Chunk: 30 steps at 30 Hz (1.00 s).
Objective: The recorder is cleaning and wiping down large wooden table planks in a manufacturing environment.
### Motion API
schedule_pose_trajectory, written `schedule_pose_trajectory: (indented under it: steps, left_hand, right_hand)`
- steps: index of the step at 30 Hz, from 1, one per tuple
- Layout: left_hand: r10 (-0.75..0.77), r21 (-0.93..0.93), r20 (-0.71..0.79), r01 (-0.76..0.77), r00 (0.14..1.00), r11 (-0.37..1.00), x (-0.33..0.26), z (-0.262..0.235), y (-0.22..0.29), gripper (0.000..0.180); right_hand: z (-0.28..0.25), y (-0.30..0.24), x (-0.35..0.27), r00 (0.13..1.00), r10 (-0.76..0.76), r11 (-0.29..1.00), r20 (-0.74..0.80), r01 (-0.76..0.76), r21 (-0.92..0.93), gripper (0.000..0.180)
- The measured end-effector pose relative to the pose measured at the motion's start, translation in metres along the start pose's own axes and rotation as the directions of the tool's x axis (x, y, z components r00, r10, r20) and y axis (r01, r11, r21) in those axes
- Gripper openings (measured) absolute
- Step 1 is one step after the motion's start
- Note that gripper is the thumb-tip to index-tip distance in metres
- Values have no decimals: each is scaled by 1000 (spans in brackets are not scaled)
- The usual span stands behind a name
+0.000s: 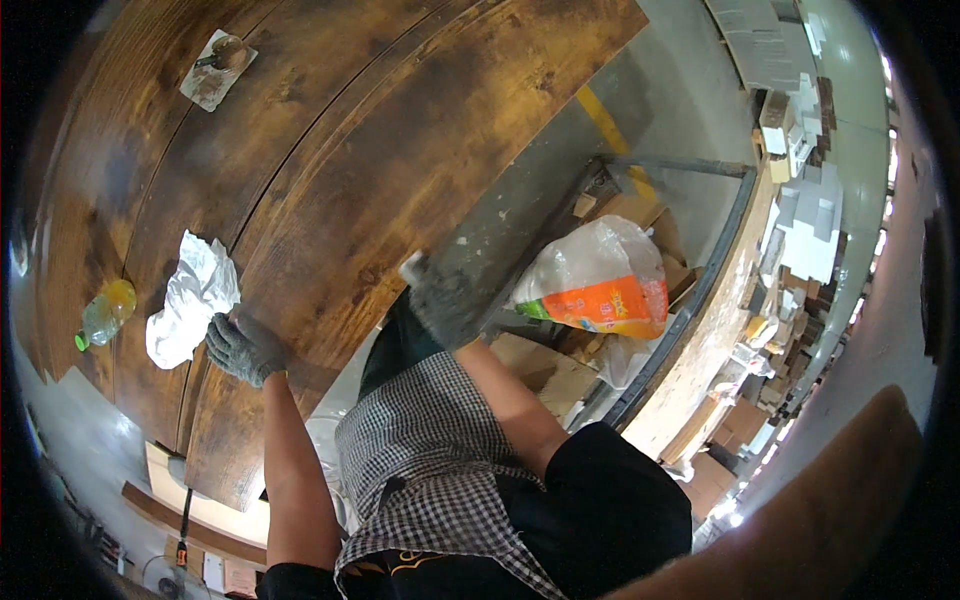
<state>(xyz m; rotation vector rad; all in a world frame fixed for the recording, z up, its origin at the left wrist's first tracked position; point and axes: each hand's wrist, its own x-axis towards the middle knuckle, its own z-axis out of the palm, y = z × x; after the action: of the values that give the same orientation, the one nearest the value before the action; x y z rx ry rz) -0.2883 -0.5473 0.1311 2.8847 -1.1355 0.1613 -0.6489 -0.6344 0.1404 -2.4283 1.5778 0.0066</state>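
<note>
My left hand [243, 350], in a grey work glove, rests on the brown wood-grain board, its fingertips against the lower right edge of a crumpled white cloth [192, 300]. Its fingers look loosely spread rather than wrapped round the cloth. Over the near edge of the board [350, 200], my right hand [446, 303] wears a matching glove, slightly blurred. A small whitish piece [410, 266] sticks out from its closed fingers; its kind is not clear. Left of the cloth lies a clear plastic bottle [108, 313] with a green cap and yellowish contents.
A stained card [218, 70] with a round brown container on it sits at the board's far left. Right of me, a metal-framed cart [740, 200] holds cardboard and a white-and-orange plastic bag [600, 280]. Beyond it are stacked boards and cartons [800, 230]. A fan [165, 578] stands lower left.
</note>
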Motion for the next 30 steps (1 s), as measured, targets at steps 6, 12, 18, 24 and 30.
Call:
schedule_pose_trajectory:
  steps: [6, 12, 18, 24, 30]
  left_hand:
    - [-109, 53, 112, 104, 988, 993, -2, -3, -8, 58]
    - [-104, -104, -73, 96, 992, 990, 2, -9, -19, 56]
    - [-88, -480, -134, 13, 987, 877, -53, -24, 115, 61]
    - [671, -397, -108, -651, 733, 647, -28, -55, 291, 53]
    - [757, -387, -264, -784, 598, 485, 44, -31, 470, 52]
  right_hand:
    - [-53, 103, 99, 807, 190, 967, -559, -57, 246, 44]
    - [-61, 100, 91, 807, 291, 845, -515, 36, 533, 53]
    - [-24, 87, 59, 903, 56, 918, -426, 121, 378, 57]
    - [-55, 192, 166, 714, 676, 291, -183, -30, 956, 27]
    - [-98, 319, 253, 562, 794, 91, -232, 268, 959, 26]
